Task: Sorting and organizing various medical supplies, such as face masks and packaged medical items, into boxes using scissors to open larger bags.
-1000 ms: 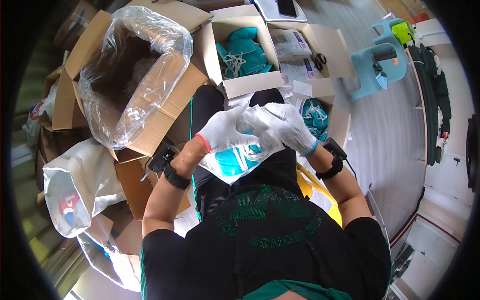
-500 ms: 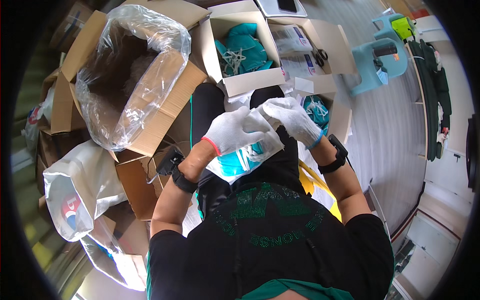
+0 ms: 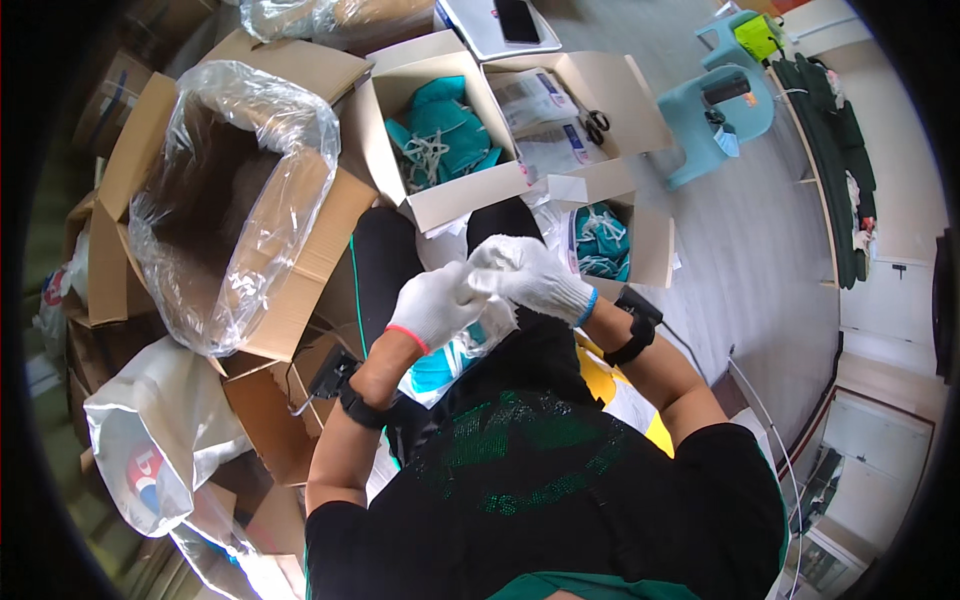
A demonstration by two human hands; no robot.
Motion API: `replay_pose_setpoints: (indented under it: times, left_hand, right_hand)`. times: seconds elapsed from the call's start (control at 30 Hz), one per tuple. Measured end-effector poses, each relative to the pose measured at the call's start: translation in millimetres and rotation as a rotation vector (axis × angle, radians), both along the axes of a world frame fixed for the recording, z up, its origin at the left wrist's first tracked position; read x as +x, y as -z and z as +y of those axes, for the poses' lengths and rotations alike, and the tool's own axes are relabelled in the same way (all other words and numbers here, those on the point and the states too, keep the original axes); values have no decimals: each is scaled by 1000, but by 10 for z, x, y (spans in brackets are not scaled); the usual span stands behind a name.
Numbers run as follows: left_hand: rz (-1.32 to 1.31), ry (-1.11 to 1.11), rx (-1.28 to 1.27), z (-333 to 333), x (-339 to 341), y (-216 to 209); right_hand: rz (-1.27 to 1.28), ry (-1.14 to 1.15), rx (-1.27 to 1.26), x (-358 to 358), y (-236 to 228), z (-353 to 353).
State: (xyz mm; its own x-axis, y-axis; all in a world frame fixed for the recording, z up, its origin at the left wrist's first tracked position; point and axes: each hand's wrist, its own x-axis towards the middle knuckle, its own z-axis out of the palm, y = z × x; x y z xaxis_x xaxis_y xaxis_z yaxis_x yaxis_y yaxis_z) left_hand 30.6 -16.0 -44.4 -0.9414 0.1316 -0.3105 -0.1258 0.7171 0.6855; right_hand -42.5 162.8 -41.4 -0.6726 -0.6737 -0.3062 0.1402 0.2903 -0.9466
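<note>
My left hand (image 3: 435,308), in a white knit glove with a red cuff edge, is closed on the top of a clear plastic bag (image 3: 489,332). My right hand (image 3: 540,276), gloved in white with a blue cuff edge, meets it there with fingers pinched together at the bag's mouth. Teal face masks (image 3: 434,372) with white straps lie inside the bag, which hangs over my lap. The fingertips overlap, so the exact grip on the plastic is partly hidden. Beyond my knees, an open white carton (image 3: 464,197) holds loose teal masks (image 3: 450,135).
Another open carton (image 3: 640,105) holds flat printed bags (image 3: 545,110) and black scissors (image 3: 597,126). Right of my knee, a smaller box (image 3: 652,250) contains teal masks. A big cardboard box (image 3: 325,235) with a plastic liner stands left. A blue stool (image 3: 690,125) is far right.
My hands have come together over the bag's top, and the plastic there is now bunched. The bag sits lower, more hidden behind my left hand. The whole view has shifted somewhat.
</note>
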Motion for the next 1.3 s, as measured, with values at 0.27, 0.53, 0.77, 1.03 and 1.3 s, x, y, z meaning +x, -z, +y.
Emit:
replay_pose_setpoints:
  times: [0.27, 0.53, 0.77, 1.03, 1.3]
  left_hand:
    - [-273, 5, 148, -283, -60, 113]
    - [-283, -200, 252, -296, 110, 256]
    - [-381, -464, 646, -610, 113, 204]
    - [-357, -705, 1091, -916, 67, 148]
    - [-288, -506, 1426, 56, -527, 140]
  right_hand:
    - [548, -92, 127, 40, 115, -37]
    - [996, 55, 457, -1338, 57, 244]
    - [807, 385, 1434, -2715, 404, 825]
    - [862, 429, 1290, -2246, -229, 934]
    - [40, 550, -83, -519, -574, 493]
